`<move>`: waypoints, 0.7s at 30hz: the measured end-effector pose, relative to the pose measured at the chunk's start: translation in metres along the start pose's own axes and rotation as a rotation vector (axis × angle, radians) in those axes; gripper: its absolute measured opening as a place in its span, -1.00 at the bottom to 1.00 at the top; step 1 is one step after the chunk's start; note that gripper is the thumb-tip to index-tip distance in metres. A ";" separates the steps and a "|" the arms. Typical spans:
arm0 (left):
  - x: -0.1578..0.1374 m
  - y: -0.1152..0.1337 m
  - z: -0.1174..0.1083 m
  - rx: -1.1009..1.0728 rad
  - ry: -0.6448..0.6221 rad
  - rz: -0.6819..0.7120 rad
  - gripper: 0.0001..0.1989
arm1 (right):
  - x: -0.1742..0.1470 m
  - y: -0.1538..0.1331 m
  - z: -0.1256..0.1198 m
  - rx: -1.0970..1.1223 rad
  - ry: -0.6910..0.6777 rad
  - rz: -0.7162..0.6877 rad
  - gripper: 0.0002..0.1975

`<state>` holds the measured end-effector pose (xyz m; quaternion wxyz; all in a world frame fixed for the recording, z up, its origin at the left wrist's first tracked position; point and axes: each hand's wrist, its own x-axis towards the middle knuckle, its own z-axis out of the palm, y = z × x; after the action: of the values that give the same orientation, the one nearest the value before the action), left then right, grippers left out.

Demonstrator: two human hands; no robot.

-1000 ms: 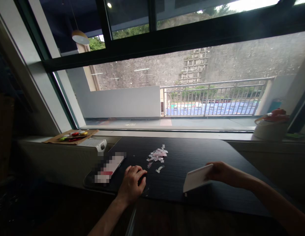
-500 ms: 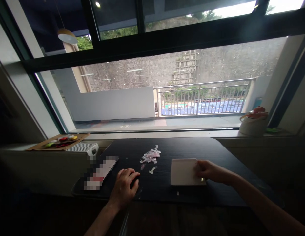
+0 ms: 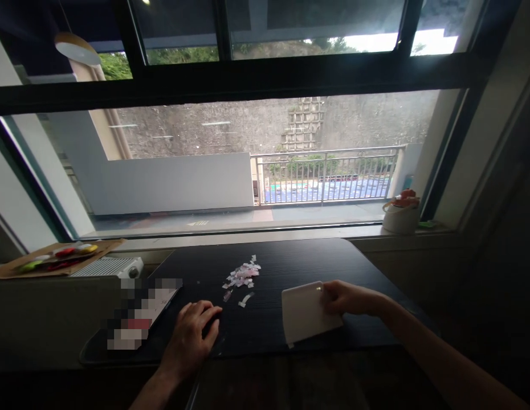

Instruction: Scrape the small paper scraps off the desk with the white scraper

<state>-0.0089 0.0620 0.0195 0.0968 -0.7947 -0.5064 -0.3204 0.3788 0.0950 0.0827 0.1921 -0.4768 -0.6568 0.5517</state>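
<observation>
My right hand (image 3: 350, 299) grips the upper right edge of a flat, white, roughly square piece (image 3: 305, 316) with rounded corners; its exact kind I cannot tell. The piece is tilted above the dark table (image 3: 256, 336), near the front edge. A tiny scrap shows at its lower left corner. My left hand (image 3: 190, 333) rests on the table's front left part, thumb and fingers apart, holding nothing. Beyond and between the hands lies a small heap of torn white and pinkish paper scraps (image 3: 243, 274), with a loose strip (image 3: 245, 300) just in front of it.
To the left on the table lies a flat, blurred-out item (image 3: 141, 319). A white heater (image 3: 115, 267) stands left of the table, beside brown board (image 3: 106, 246) bearing colourful pieces. On the windowsill at the right sits a white bucket (image 3: 399, 221) with reddish contents.
The view has turned rightward. My right hand has tilted the white piece, its lower left corner now at the small scrap near the front edge. My left hand keeps its place on the table.
</observation>
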 end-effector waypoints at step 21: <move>0.000 0.008 0.000 0.025 -0.023 -0.044 -0.76 | 0.015 -0.004 0.015 0.001 0.194 -0.203 -0.76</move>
<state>-0.0017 0.0579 0.0213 0.0936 -0.7857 -0.5289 -0.3069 0.3587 0.0995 0.0775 0.3098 -0.4589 -0.6798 0.4810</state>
